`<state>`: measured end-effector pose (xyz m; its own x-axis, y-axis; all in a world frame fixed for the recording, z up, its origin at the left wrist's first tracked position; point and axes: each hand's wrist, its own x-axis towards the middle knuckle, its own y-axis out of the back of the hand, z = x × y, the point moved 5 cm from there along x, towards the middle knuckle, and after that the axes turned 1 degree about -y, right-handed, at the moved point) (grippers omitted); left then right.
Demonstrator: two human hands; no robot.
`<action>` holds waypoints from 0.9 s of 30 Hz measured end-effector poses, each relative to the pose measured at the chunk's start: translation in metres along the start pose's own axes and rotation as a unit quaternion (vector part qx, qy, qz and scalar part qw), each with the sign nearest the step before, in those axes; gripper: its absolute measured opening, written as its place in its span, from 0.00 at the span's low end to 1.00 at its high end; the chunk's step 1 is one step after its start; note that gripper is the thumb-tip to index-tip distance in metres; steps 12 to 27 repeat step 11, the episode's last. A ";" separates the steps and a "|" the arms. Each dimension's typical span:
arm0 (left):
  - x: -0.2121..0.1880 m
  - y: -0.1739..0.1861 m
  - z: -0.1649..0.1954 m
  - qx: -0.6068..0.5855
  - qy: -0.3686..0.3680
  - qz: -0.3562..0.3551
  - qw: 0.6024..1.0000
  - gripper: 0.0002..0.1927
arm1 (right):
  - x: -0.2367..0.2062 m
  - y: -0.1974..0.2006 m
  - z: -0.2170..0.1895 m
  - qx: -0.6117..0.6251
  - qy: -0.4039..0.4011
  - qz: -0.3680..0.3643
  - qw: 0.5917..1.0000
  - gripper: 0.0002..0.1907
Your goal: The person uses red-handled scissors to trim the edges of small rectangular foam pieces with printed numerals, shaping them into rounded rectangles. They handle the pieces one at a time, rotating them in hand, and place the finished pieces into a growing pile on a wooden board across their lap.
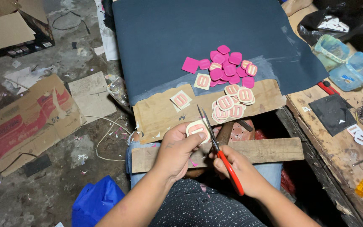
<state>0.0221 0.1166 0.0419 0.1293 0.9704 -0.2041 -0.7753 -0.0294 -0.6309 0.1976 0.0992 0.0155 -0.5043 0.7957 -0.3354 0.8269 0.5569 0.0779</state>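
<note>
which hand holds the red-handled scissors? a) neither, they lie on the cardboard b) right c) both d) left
b: the right hand grips the red handles of the scissors, whose blades point up beside the pink piece pinched in the left hand.

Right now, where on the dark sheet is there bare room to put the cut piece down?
The dark sheet is bare above and left of the pink pile. The brown cardboard strip has free room at its left end. It is crowded around the trimmed pieces, just ahead of the left hand and the scissors.
</note>
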 end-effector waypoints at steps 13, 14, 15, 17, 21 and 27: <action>0.007 0.020 -0.008 0.033 -0.005 0.008 0.999 0.09 | -0.006 0.009 0.025 0.034 -0.085 0.013 0.996 0.15; 0.007 0.020 -0.008 0.033 -0.005 0.008 0.999 0.09 | -0.006 0.009 0.025 0.034 -0.085 0.013 0.996 0.15; 0.007 0.020 -0.008 0.033 -0.005 0.008 0.999 0.09 | -0.006 0.009 0.025 0.034 -0.085 0.013 0.996 0.15; 0.007 0.020 -0.008 0.033 -0.005 0.008 0.999 0.09 | -0.006 0.009 0.025 0.034 -0.085 0.013 0.996 0.15; 0.007 0.020 -0.008 0.033 -0.005 0.008 0.999 0.09 | -0.006 0.009 0.025 0.034 -0.085 0.013 0.996 0.15; 0.007 0.020 -0.008 0.033 -0.005 0.008 0.999 0.09 | -0.006 0.009 0.025 0.034 -0.085 0.013 0.996 0.15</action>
